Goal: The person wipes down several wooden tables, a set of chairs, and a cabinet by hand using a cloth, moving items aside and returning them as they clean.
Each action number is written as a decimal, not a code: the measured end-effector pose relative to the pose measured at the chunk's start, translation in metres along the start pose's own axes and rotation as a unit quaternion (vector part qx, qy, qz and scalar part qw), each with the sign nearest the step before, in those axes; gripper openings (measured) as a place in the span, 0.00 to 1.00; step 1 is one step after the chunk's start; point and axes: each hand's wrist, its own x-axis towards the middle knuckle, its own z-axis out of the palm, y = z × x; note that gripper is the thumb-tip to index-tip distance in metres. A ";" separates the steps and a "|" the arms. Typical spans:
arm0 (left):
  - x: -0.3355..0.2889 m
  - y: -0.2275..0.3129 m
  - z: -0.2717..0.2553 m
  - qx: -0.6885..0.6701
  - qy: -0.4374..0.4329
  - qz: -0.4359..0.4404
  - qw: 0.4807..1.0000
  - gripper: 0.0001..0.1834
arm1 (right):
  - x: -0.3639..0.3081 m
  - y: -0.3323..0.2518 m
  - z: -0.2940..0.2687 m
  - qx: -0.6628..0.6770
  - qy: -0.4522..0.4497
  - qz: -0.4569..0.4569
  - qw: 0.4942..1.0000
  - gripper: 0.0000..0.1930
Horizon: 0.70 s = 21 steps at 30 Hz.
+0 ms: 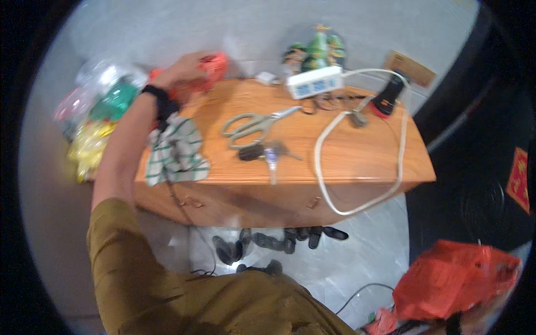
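Observation:
My left arm stretches over the left side of the wooden cabinet (290,162). At its back left corner my left hand (187,73) is closed on a red plastic bag (215,68); blur and the bag hide the fingertips. Below my wrist, a green-and-white checked cloth (177,153) hangs over the front edge. Beside it lie grey-handled scissors (248,127) and a bunch of keys (272,156) with a dark fob. To the left, bulging plastic bags, one green (116,99) and one yellow (92,146), sit together. My right hand does not show.
A white power strip (314,82) with a looping white cable (319,162) and a black-and-red flashlight (388,97) occupy the right side. Several dark shoes (273,241) stand on the floor below. A large red bag (446,279) is at lower right, near a dark door (469,184).

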 end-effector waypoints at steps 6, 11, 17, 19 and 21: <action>-0.042 -0.077 0.002 -0.018 0.116 0.030 0.993 0.29 | 0.017 -0.020 0.013 0.045 -0.009 -0.044 0.998 0.30; -0.040 -0.073 0.016 0.096 0.065 0.062 0.991 0.28 | 0.007 -0.015 -0.011 0.033 0.011 -0.011 0.999 0.28; -0.051 -0.034 -0.005 0.108 0.039 0.015 0.993 0.32 | 0.005 -0.035 -0.002 0.035 0.005 0.001 0.999 0.25; -0.063 -0.017 -0.013 0.136 0.071 0.059 0.986 0.30 | 0.010 -0.044 0.005 0.050 -0.002 -0.004 0.999 0.24; -0.083 0.013 -0.021 0.145 0.077 0.092 0.982 0.29 | 0.019 -0.053 0.011 0.071 -0.011 -0.010 0.997 0.23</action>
